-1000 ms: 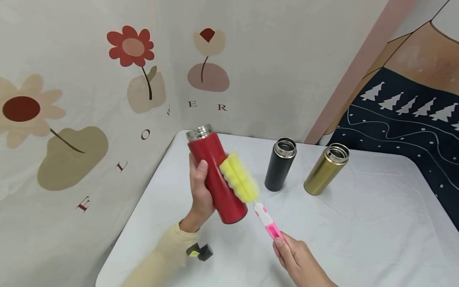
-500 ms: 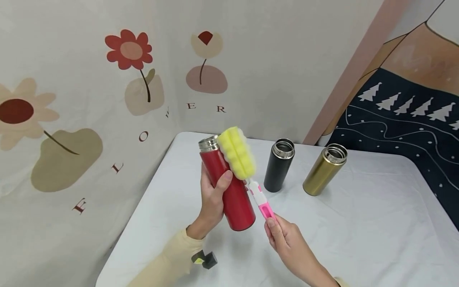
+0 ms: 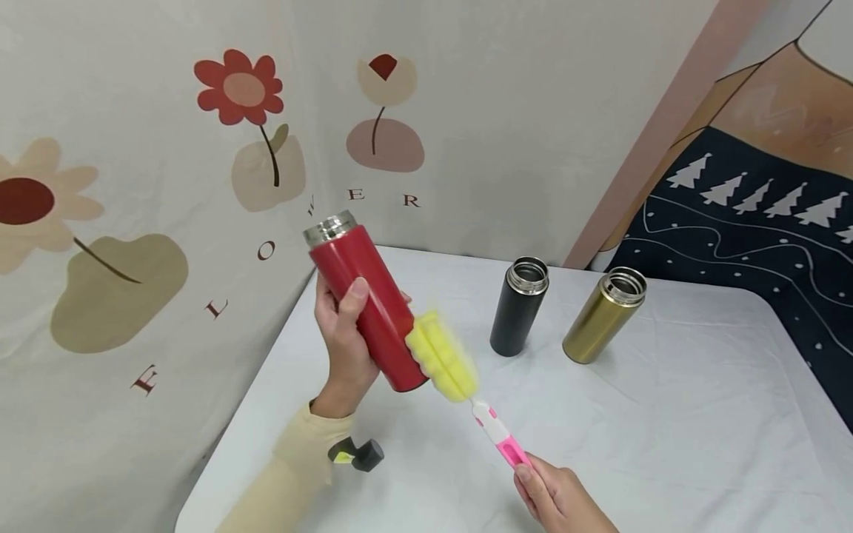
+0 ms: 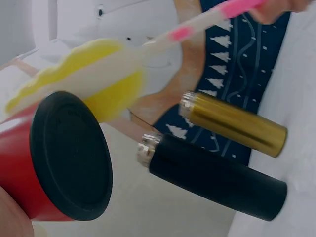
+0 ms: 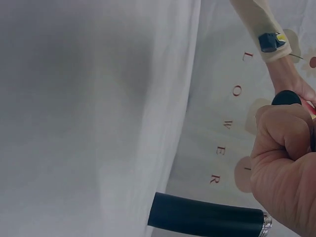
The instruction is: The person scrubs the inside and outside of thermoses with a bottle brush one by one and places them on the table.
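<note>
My left hand [image 3: 346, 348] grips a red steel bottle [image 3: 373, 300] round its middle, thumb across the front. The bottle is lidless and tilted, its silver neck up to the left and its black base [image 4: 71, 155] facing the left wrist camera. In my right hand [image 3: 556, 488] is a bottle brush, held by its pink and white handle [image 3: 503, 433]. The brush's yellow sponge head [image 3: 442, 357] lies against the lower right side of the red bottle, slightly blurred. The right wrist view shows my right hand [image 5: 286, 158] with fingers curled; the brush is hidden there.
A black bottle [image 3: 518, 307] and a gold bottle [image 3: 603, 317], both lidless, stand upright on the white-covered table [image 3: 700, 414] to the right. Behind the table hangs a cloth backdrop [image 3: 506, 133] printed with flowers. A dark wrist camera [image 3: 356, 454] sits on my left sleeve.
The red bottle first moved right and down, then left and up. The sponge head went up to the bottle's neck, then slid back down along its side towards the base.
</note>
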Action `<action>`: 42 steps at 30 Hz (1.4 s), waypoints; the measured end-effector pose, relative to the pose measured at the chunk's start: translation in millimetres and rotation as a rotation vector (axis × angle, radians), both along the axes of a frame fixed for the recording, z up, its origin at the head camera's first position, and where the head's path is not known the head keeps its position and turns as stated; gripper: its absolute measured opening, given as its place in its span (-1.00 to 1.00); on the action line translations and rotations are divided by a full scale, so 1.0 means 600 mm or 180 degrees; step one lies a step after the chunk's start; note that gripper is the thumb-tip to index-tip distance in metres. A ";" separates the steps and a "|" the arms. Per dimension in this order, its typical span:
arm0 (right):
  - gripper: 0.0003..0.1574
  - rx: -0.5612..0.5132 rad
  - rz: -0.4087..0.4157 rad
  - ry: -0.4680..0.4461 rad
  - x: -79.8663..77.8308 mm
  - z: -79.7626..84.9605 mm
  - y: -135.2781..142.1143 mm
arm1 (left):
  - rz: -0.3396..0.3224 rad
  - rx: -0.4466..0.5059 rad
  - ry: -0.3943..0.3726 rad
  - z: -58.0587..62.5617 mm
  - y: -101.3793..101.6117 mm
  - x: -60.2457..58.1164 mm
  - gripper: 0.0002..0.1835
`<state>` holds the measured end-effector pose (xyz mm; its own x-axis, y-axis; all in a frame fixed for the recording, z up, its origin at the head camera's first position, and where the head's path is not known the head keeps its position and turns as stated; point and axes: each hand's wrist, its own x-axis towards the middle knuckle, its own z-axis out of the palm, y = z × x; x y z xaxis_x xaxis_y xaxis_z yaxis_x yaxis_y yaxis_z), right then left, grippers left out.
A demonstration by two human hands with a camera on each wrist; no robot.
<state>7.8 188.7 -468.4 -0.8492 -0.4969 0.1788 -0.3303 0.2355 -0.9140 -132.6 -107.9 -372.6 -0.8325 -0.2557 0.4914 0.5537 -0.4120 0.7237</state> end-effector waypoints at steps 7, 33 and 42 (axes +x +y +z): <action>-0.57 0.0041 -0.0144 0.0041 0.003 -0.004 -0.003 | -0.0039 0.0034 0.0053 0.007 0.011 0.006 -0.37; -0.60 0.0011 -0.0397 -0.0543 -0.052 0.057 -0.059 | -0.0336 -0.0543 -0.0285 -0.034 0.055 0.031 -0.30; -0.58 0.0187 -0.0188 0.0246 -0.020 0.010 -0.021 | -0.0107 -0.0102 -0.0049 -0.008 0.017 0.015 -0.44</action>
